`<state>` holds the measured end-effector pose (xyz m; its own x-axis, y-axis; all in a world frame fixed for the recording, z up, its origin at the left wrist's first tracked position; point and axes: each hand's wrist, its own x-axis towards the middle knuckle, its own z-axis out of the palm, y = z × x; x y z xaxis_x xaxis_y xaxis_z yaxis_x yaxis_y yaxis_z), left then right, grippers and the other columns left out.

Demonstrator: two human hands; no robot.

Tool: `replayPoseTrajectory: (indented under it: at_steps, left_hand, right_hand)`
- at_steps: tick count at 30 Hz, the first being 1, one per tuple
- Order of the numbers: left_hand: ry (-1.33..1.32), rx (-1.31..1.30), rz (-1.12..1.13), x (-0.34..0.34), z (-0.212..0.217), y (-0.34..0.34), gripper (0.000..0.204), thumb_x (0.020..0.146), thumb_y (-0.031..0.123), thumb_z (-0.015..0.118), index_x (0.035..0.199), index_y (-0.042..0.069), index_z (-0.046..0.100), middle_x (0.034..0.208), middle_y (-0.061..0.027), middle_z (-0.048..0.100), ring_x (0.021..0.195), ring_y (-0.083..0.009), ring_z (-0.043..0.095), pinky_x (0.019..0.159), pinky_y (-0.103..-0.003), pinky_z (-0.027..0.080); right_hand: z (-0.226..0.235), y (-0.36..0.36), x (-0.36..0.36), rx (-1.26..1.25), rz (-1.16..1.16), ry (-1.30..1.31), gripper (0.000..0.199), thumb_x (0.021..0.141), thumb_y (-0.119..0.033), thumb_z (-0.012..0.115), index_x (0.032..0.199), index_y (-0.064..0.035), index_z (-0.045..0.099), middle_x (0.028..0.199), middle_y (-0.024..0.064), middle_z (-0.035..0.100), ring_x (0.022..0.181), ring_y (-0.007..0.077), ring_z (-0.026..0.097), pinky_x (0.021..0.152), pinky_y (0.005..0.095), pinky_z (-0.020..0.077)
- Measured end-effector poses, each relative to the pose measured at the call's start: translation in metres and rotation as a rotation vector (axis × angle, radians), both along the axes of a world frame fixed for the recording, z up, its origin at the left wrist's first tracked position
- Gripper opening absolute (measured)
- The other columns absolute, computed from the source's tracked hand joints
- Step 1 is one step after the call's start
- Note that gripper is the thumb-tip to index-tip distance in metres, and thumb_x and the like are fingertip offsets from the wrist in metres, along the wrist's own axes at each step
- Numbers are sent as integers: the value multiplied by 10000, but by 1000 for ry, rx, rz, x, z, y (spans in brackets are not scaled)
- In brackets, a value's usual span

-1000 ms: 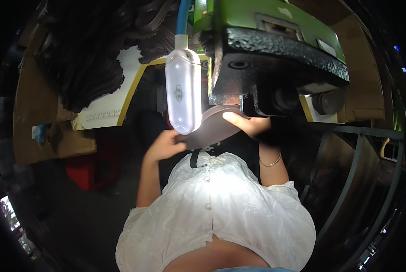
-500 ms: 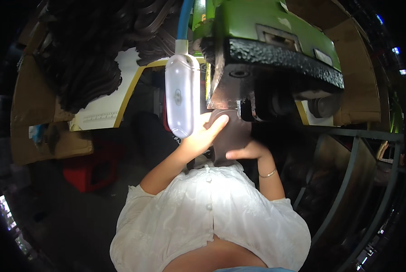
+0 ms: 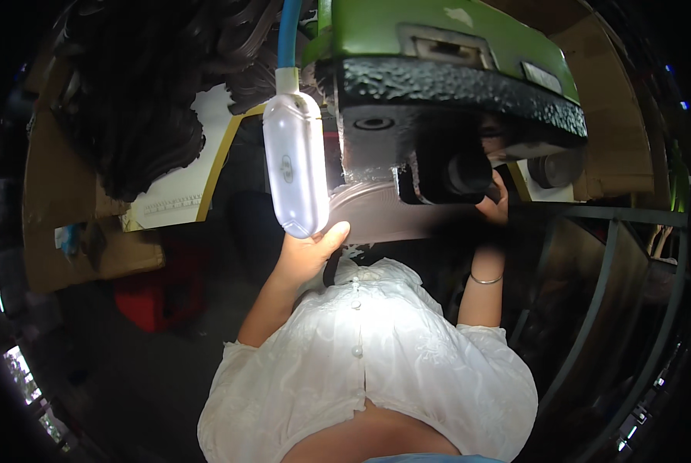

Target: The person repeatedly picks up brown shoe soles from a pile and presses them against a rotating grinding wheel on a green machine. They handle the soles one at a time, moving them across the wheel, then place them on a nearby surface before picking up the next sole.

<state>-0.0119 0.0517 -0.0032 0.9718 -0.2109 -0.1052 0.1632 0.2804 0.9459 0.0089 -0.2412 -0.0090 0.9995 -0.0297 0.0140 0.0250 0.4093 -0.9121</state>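
One lamp [image 3: 295,166] partly hides the left hand [image 3: 308,251].

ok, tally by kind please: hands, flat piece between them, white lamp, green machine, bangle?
Hands: 2 (left hand, right hand)
Flat piece: 1
White lamp: 1
Green machine: 1
Bangle: 1
Total: 6
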Motion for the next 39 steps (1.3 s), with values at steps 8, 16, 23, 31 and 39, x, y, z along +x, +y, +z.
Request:
replayPoseTrajectory:
  at_steps: [8, 16, 23, 31, 39]
  left_hand:
    - [-242, 382, 47, 19, 26, -18, 295, 713, 99, 709, 949, -37, 596, 823, -77, 630, 707, -105, 579, 649, -242, 469]
    - [-299, 454, 123, 37, 11, -27, 434, 641, 163, 765, 976, -20, 557, 856, -84, 624, 742, -154, 595, 705, -270, 489]
    - [-136, 217, 111, 13, -11, -7, 214, 795, -31, 542, 1002, 4, 499, 854, -44, 570, 730, -66, 544, 636, -213, 450]
    - [-35, 36, 91, -9, -25, 20, 256, 835, 20, 514, 1084, -36, 490, 978, -72, 589, 872, -97, 546, 780, -229, 425]
    - [32, 287, 312, -10, -16, 73, 250, 857, 55, 486, 1064, -81, 511, 936, -101, 608, 813, -114, 576, 746, -229, 447]
  right_hand:
    - [-14, 30, -6, -781, 674, 242, 286, 661, -157, 758, 843, 31, 642, 739, 29, 629, 682, 78, 545, 647, 218, 441]
    - [4, 1, -36, -462, 480, 277, 314, 631, -83, 753, 868, 69, 612, 785, 46, 621, 715, 78, 553, 655, 208, 445]
    - [3, -24, -23, -238, 80, 90, 370, 626, -15, 698, 960, 32, 547, 836, 65, 614, 740, 117, 577, 710, 236, 459]
    - [16, 33, 7, -67, -120, -90, 361, 684, -20, 654, 1019, 34, 530, 889, 101, 610, 795, 147, 585, 753, 256, 455]
    - [29, 101, 2, -495, -85, -247, 324, 771, -69, 518, 1079, 17, 468, 956, 42, 537, 869, 98, 502, 799, 230, 391]
